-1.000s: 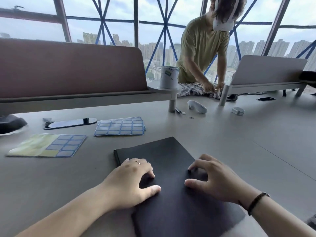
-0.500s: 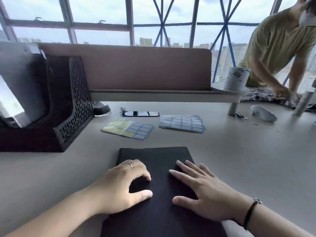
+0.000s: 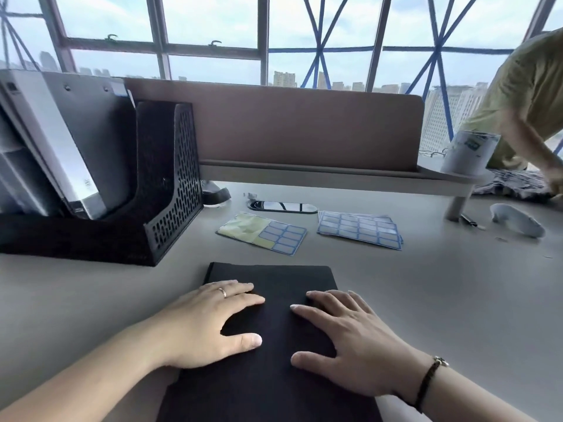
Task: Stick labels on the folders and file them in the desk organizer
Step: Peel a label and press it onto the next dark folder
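A black folder lies flat on the grey desk in front of me. My left hand rests on its left half, fingers spread, a ring on one finger. My right hand lies flat on its right half, fingers apart. Neither hand grips anything. Beyond the folder lie a partly used sheet of blue-bordered labels and a stack of full label sheets. The black mesh desk organizer stands at the left, with grey folders leaning in it.
A dark oval phone-like object lies behind the label sheets. A brown divider panel on a shelf runs across the back, with a white cup on its right end. Another person leans over cloth at the far right.
The view has swung left, bringing the organizer fully into sight. My right hand has flattened from a curled pose onto the folder; my left fingers have spread out.
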{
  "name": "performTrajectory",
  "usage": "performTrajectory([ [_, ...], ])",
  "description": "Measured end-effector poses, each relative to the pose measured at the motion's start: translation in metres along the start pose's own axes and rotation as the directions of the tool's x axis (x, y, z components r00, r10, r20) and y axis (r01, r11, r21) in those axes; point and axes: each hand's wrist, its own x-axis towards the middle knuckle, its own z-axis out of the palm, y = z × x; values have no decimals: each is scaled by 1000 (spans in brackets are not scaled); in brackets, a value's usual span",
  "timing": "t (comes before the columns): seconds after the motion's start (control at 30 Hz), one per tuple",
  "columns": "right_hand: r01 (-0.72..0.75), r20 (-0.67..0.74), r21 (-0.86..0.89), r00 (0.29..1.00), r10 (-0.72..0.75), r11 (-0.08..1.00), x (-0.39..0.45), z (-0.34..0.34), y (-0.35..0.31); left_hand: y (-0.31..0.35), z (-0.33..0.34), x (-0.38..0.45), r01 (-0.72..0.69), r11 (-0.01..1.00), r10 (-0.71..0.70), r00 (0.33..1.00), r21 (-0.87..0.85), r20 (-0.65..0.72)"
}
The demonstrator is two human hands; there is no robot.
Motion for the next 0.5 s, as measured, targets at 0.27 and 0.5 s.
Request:
performTrajectory([
  [0.27,29,-109,126,994,-15,992,34,-14,20,4,-14,49,115,993,-113,982,9,-155],
  [0.5,-76,-240,322,958,159,944,104,-15,42,-20,-26,115,192,963,-230,952,-191,-202],
])
